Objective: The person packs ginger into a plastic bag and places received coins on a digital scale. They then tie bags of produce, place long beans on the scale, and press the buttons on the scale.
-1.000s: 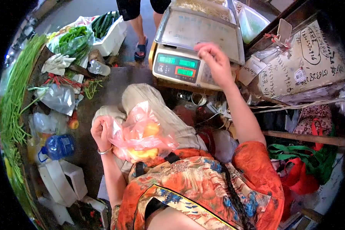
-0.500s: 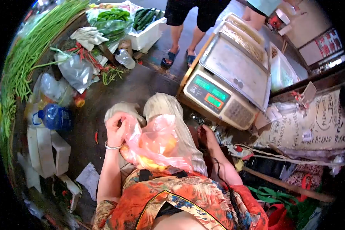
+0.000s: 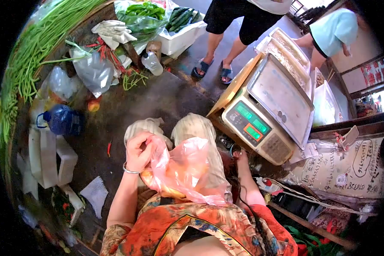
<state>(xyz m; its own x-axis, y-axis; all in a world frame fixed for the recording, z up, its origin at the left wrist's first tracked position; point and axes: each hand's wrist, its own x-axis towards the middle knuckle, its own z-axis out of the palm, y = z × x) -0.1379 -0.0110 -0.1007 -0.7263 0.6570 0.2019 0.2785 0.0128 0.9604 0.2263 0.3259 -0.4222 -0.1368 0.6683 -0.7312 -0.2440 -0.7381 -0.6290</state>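
My left hand [image 3: 140, 150] is closed on the gathered edge of a pink plastic bag [image 3: 187, 170] lying across my lap. Yellow-orange things show faintly through the film, but their kind is unclear. To the right of my knees, my right hand [image 3: 240, 156] reaches down beside the lower edge of a digital scale [image 3: 275, 145]. Its fingers are small and partly hidden among dark, cluttered items, so their grip is unclear. Green digits glow on the scale's display, and its metal tray [image 3: 281, 98] has a few small round dark marks or objects on it.
Long green beans [image 3: 42, 47] line the left side. A white foam box [image 3: 181, 40] holds vegetables. Near it are a clear bottle [image 3: 152, 64] and white gloves [image 3: 113, 33]. A blue jug [image 3: 62, 120] stands left. One person in sandals [image 3: 202, 68] stands ahead; another wears light blue [image 3: 335, 32].
The view has tilted up and shifted, showing more of both people. My left hand keeps its hold on the pink bag. My right hand stays low beside the scale, its fingers slightly more visible.
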